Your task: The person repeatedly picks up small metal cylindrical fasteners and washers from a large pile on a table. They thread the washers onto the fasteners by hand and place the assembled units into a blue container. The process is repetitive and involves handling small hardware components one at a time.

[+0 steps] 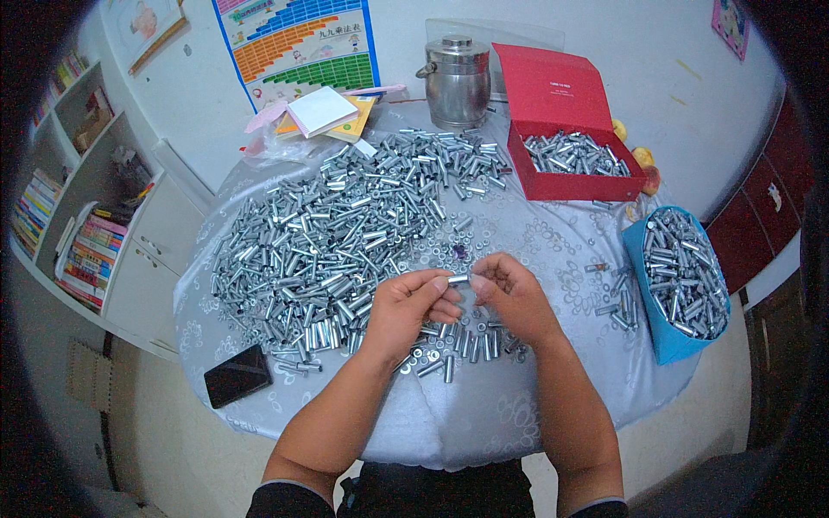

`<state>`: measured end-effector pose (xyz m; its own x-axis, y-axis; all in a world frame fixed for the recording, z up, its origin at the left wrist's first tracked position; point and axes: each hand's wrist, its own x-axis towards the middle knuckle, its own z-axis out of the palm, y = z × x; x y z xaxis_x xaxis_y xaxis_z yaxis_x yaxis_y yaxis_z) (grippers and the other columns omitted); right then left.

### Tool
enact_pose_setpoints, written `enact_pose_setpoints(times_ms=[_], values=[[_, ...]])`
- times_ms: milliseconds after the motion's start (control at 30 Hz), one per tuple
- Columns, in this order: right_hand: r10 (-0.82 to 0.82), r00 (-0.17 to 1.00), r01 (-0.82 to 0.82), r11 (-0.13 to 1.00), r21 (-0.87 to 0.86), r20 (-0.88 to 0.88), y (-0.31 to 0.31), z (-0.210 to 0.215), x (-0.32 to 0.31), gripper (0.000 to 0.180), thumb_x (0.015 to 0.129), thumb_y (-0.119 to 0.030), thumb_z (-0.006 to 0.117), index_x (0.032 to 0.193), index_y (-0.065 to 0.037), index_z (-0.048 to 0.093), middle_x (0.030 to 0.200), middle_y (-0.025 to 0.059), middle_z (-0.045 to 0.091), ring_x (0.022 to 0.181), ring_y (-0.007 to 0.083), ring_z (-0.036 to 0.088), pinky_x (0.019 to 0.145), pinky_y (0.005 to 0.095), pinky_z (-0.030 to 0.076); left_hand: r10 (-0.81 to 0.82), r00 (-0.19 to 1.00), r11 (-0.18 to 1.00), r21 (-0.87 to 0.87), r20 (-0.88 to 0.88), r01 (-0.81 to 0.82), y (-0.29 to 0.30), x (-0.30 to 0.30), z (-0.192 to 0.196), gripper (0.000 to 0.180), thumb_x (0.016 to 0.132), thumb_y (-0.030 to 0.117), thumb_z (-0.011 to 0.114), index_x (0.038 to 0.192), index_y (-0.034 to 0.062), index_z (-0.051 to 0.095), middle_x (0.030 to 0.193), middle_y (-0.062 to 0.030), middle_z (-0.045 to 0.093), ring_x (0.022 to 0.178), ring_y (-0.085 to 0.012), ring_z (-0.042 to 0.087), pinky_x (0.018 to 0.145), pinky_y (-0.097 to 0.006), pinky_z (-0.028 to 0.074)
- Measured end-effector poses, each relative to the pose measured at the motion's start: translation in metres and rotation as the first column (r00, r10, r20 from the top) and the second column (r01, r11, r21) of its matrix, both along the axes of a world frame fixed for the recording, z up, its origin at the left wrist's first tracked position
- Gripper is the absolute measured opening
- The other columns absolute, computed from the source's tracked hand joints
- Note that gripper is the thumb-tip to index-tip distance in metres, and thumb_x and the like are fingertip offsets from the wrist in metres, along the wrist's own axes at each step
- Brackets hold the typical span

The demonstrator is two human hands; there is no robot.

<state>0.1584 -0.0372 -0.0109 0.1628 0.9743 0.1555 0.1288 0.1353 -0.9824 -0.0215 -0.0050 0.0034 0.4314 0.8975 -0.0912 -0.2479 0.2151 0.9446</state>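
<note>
Fingers of the left hand (401, 311) and right hand (522, 302) are drawn in close to each other near the middle of the frame, the left thumb and forefinger pinching a short silvery metal tube (458, 280) and the right fingertips closed at its right end; the tube lies nearly level above the table. Largest of the things around is the table (414, 423) itself, under a pale, shiny patterned cloth, spreading across the centre. A white cabinet (142, 268) with shelves of books stands along the left edge of the frame. A broad heap of metal tubes (319, 242) covers the table from the centre to the left, and above it a blue-edged, coloured chart (302, 43) hangs on the wall. In the upper right, a red box (583, 188) sits with its lid raised and more tubes inside; below it, at right, a blue bin (678, 350) is filled with tubes too. A steel canister (458, 86) with a side handle stands at top centre. A dark phone (237, 376) lies at lower left of the heap. A white notepad (321, 112) rests on a yellow book (352, 129) at upper left of centre. Smallest are the washers (423, 354), scattered below the 2 hands.
</note>
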Motion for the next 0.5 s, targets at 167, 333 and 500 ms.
enact_pose_setpoints(times_ms=[167, 333, 500], values=[[0.038, 0.998, -0.043, 0.99, -0.135, -0.042, -0.003, 0.005, 0.0, 0.029, 0.095, -0.027, 0.054, 0.082, -0.002, 0.061, 0.066, 0.0019, 0.056, 0.061, 0.0088, 0.052, 0.055, 0.026, 0.042, 0.005, 1.0, 1.0, -0.001, -0.009, -0.005, 0.0, 0.0, -0.001, 0.024, 0.094, 0.012, 0.056, 0.109, -0.0046, 0.062, 0.084, -0.0124, 0.068, 0.067, -0.0176, 0.067, 0.06, -0.028, 0.057], [0.041, 0.999, -0.034, 0.98, -0.196, 0.035, -0.004, 0.003, 0.005, 0.027, 0.095, -0.027, 0.053, 0.086, -0.003, 0.061, 0.066, 0.0013, 0.055, 0.061, 0.0088, 0.052, 0.054, 0.0264, 0.043, 0.001, 1.0, 1.0, -0.001, -0.005, -0.001, 0.001, 0.0, -0.003, 0.023, 0.094, 0.012, 0.056, 0.109, -0.0042, 0.062, 0.085, -0.0123, 0.068, 0.067, -0.0174, 0.067, 0.06, -0.027, 0.057], [0.101, 0.994, -0.097, 0.989, -0.115, 0.033, -0.002, 0.003, 0.004, 0.028, 0.095, -0.028, 0.053, 0.085, -0.003, 0.059, 0.066, 0.0011, 0.054, 0.058, 0.0094, 0.052, 0.054, 0.0262, 0.043, 0.002, 1.0, 1.0, -0.001, 0.0, -0.002, 0.001, 0.0, -0.002, 0.023, 0.093, 0.011, 0.056, 0.11, -0.0039, 0.062, 0.086, -0.0123, 0.068, 0.068, -0.0172, 0.067, 0.061, -0.027, 0.057]])
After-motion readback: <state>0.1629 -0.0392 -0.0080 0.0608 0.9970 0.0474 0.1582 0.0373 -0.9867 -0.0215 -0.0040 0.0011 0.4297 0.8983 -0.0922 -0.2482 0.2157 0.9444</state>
